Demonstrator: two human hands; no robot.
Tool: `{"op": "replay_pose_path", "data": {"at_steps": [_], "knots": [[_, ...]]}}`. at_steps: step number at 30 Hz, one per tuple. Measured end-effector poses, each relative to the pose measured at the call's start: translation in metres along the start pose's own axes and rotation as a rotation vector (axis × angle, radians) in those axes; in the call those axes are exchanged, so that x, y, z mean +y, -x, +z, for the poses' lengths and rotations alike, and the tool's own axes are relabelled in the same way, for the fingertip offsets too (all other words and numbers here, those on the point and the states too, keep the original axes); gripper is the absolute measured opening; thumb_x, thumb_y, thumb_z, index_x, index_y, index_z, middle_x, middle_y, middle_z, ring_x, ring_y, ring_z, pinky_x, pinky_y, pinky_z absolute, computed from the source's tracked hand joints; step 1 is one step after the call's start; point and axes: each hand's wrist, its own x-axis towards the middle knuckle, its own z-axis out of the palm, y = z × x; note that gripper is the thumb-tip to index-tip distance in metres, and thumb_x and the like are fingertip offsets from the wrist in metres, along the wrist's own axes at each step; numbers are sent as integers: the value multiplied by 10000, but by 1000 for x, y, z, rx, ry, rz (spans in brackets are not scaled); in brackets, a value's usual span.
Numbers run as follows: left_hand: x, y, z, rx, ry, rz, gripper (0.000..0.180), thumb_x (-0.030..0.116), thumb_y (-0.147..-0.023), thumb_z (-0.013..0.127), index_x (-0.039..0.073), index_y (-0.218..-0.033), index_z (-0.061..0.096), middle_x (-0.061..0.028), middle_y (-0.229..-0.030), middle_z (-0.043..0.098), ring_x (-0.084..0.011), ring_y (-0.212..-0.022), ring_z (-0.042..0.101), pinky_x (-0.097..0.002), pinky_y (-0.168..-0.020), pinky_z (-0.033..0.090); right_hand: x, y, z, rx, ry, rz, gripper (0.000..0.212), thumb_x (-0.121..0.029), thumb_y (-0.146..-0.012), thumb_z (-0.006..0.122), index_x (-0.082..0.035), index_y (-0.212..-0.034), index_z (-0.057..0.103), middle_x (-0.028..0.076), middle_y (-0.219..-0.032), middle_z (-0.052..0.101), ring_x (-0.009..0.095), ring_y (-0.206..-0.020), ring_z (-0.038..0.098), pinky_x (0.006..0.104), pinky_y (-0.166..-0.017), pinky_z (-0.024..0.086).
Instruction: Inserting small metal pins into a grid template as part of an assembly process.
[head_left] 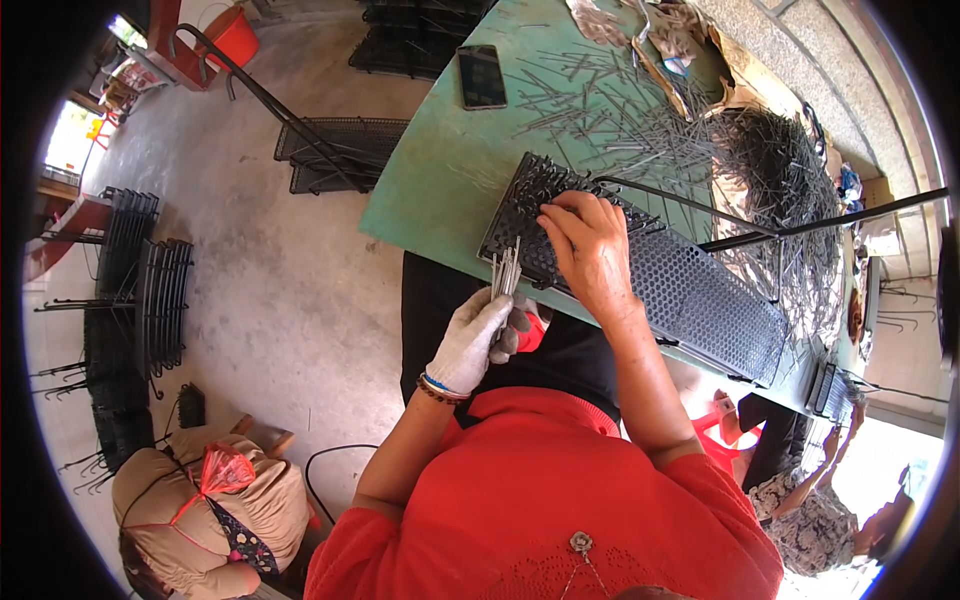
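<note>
My left hand (468,345), in a pale work glove with grey fingertips, is closed around an upright bundle of thin metal rods (506,274). The bundle stands just off the near left corner of a long black perforated metal basket (705,295) that lies across the table edge. Bare, my right hand (597,255) bends over the basket's left end, its thumb and fingertips pinched together. Whatever sits between those fingertips is too small to make out. Beneath and beside them is a dense row of short dark metal pieces (545,185) along the basket's end.
Loose rods (600,110) lie scattered over the green table (425,190), near a phone (482,77) and a tangled heap of dark wires (775,165). Black handles (830,232) stick out rightward. Stacked black racks (165,305) stand left. Two other people (215,510) sit at lower left and lower right.
</note>
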Motion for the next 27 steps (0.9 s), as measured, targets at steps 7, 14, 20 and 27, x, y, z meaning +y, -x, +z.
{"op": "replay_pose_path", "data": {"at_steps": [7,14,20,27], "knots": [[7,3,5,-49,-50,30,234,281,-1011,523,70,-1069,607,30,-794,627,-4,-580,516,-150,-466,377,-7,4,-8,80,-179,27,167,-105,-820,746,4,-944,718,113,-959,666,275,-820,632,349,-732,514],[7,1,9,-145,-56,17,233,274,-1000,548,69,-1101,591,7,-817,633,-12,-577,522,-148,-457,338,-11,17,-14,-142,-706,575,95,-87,-885,714,6,-907,708,21,-797,680,70,-705,595,245,-621,481],[0,-6,9,-128,18,-90,214,251,-1017,527,63,-1094,592,4,-819,631,-15,-570,508,-154,-453,327,0,11,-21,204,-696,580,160,-82,-933,671,38,-1038,672,66,-859,699,97,-776,643,235,-687,532],[-1,-9,18,-67,-57,-59,241,263,-1011,525,41,-1084,586,-25,-846,645,-40,-602,543,-188,-497,423,4,5,-11,313,-330,279,155,-31,-866,725,2,-1015,695,77,-874,711,109,-745,648,242,-699,521]]}}
